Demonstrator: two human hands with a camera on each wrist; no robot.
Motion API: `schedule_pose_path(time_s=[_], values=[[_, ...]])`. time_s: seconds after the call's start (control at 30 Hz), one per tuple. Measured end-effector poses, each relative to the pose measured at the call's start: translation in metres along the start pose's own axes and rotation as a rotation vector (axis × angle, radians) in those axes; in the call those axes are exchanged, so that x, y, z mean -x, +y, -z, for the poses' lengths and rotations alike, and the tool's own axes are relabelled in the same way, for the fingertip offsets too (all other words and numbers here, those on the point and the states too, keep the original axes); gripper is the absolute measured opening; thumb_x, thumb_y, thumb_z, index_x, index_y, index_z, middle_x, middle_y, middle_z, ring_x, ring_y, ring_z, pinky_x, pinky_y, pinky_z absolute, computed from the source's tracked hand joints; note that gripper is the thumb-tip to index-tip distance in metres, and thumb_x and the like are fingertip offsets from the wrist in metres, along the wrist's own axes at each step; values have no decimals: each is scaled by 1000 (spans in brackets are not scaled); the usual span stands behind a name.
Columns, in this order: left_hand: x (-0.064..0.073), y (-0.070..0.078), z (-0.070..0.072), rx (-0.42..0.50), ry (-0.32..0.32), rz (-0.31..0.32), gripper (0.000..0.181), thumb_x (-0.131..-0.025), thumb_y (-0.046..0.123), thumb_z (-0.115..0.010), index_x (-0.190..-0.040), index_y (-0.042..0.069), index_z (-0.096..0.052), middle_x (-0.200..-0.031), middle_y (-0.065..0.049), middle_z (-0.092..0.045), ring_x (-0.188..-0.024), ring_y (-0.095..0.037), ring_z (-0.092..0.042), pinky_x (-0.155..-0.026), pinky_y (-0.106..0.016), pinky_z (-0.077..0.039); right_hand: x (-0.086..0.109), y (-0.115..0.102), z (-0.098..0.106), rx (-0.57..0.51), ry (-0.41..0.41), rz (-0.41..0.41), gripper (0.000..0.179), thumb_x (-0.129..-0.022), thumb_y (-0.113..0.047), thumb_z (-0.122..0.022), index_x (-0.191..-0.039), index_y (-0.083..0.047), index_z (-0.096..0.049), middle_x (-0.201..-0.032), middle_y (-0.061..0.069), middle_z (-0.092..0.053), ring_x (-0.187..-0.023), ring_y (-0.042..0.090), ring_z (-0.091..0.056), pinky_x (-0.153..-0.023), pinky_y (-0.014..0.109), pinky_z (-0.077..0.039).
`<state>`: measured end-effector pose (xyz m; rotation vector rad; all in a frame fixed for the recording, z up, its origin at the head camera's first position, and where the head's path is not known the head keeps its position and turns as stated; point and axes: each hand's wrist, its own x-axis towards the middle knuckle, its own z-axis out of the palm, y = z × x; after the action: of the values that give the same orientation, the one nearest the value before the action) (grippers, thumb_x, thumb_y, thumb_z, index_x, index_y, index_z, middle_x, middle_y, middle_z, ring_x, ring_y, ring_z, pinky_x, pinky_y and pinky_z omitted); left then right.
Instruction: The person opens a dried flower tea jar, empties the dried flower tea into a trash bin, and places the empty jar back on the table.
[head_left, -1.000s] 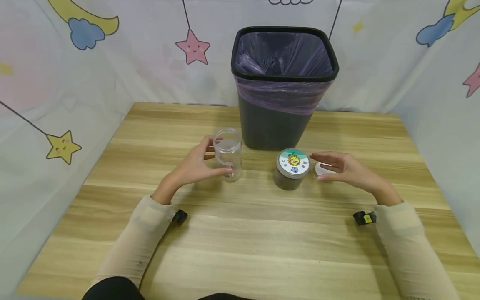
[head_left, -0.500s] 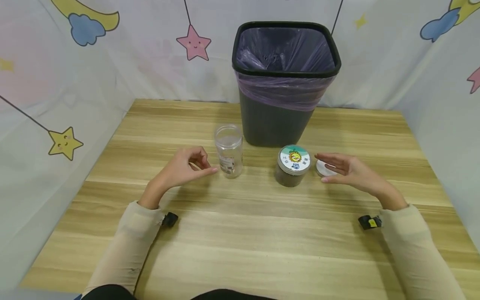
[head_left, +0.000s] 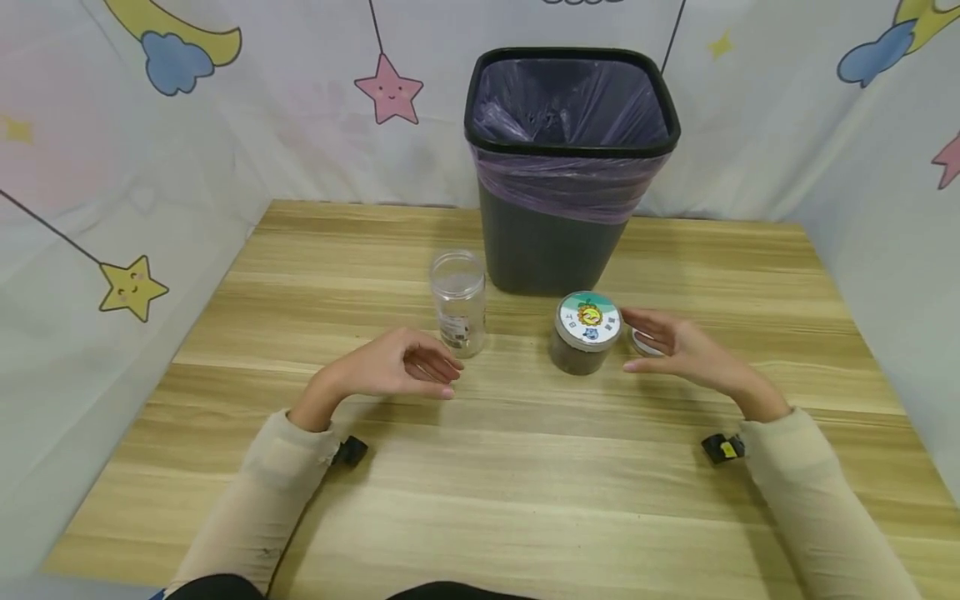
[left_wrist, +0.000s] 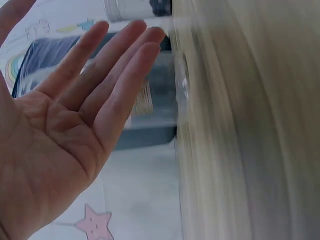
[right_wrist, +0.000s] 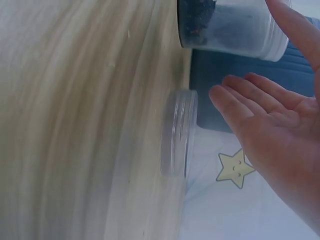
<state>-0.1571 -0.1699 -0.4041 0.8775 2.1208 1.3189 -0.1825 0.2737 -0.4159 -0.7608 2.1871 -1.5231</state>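
A tall clear plastic jar (head_left: 459, 292), uncapped and with a small printed label, stands upright left of the bin. My left hand (head_left: 390, 363) hovers in front of it, fingers relaxed and nothing held; the jar shows behind those fingers in the left wrist view. To the right stands a short jar (head_left: 588, 332) with dark contents and a picture lid on top. Beside it is my right hand (head_left: 690, 357), fingers extended and thumb apart, holding nothing. A clear round lid (right_wrist: 179, 134) lies on the table, partly covered by the right hand in the head view.
A dark bin (head_left: 555, 242) with a purple liner stands behind the jars at the table's back. The wood-grain table (head_left: 525, 492) is bordered by white printed cloth (head_left: 315, 117) on the back and both sides.
My left hand has let go of the tall clear jar, drawn back left, then moved nearer and rightward in front of it. My right hand has shifted slightly left, toward the short jar.
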Motion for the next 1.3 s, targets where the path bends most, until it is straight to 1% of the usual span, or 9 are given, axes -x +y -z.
schedule_pose_path(time_s=[0.17,0.3,0.43,0.63,0.73,0.93,1.1,1.17,1.3], values=[[-15,11,-19,-29,-14,-93,60,-84,23,-83,-135,2,-58,-131,-15,-62,-117,-30,-62,-95,-37,-52,-3,-2,-4,24,11,-55,83,-86,0,-77,-150,13,-27,-156,30,-25,-142,44,-26,-110,34,-34],[-32,18,-35,-30,55,-200,61,-85,20,-82,-138,9,-55,-135,-11,-59,-120,-31,-59,-98,-35,-50,-7,-3,-7,30,17,-89,85,-86,-1,-77,-151,12,-24,-158,28,-23,-143,44,-26,-111,40,-31],[-49,22,-47,-26,130,-274,56,-86,15,-81,-136,9,-56,-133,-6,-60,-119,-31,-59,-97,-34,-51,-11,-1,-12,8,28,-95,87,-84,1,-78,-151,13,-23,-156,30,-25,-143,43,-27,-111,42,-30],[-73,26,-61,-69,226,-328,64,-86,11,-80,-140,2,-48,-141,-13,-53,-128,-33,-52,-102,-32,-47,-18,4,-19,-22,63,-122,91,-81,0,-81,-150,14,-24,-155,30,-27,-143,42,-28,-112,42,-30],[-84,31,-67,-100,272,-303,70,-86,14,-80,-144,1,-42,-146,-16,-47,-132,-34,-48,-105,-31,-44,-21,5,-21,2,71,-129,93,-80,-2,-83,-150,13,-24,-155,30,-29,-142,42,-29,-111,42,-32],[-102,41,-73,-235,341,-169,83,-87,31,-79,-153,11,-32,-153,-6,-40,-137,-27,-43,-108,-32,-40,-26,5,-23,29,70,-143,95,-79,-7,-85,-152,8,-26,-153,25,-37,-141,39,-35,-110,38,-35],[-117,48,-75,-319,328,-80,96,-84,48,-78,-157,16,-24,-157,-3,-34,-142,-19,-34,-113,-40,-34,-31,6,-24,0,47,-138,95,-79,-6,-85,-153,5,-27,-150,21,-41,-138,36,-41,-108,36,-40],[-122,50,-75,-316,319,-71,100,-83,49,-79,-158,15,-23,-158,-4,-32,-144,-19,-31,-114,-43,-32,-32,7,-25,-25,43,-138,94,-79,-6,-85,-153,3,-28,-150,19,-42,-137,34,-41,-106,31,-42],[-132,50,-76,-327,318,-69,105,-80,49,-82,-158,12,-22,-157,-7,-34,-142,-23,-34,-113,-44,-34,-36,10,-27,-75,31,-130,94,-79,-5,-85,-154,-1,-29,-150,15,-42,-137,30,-42,-103,24,-43]])
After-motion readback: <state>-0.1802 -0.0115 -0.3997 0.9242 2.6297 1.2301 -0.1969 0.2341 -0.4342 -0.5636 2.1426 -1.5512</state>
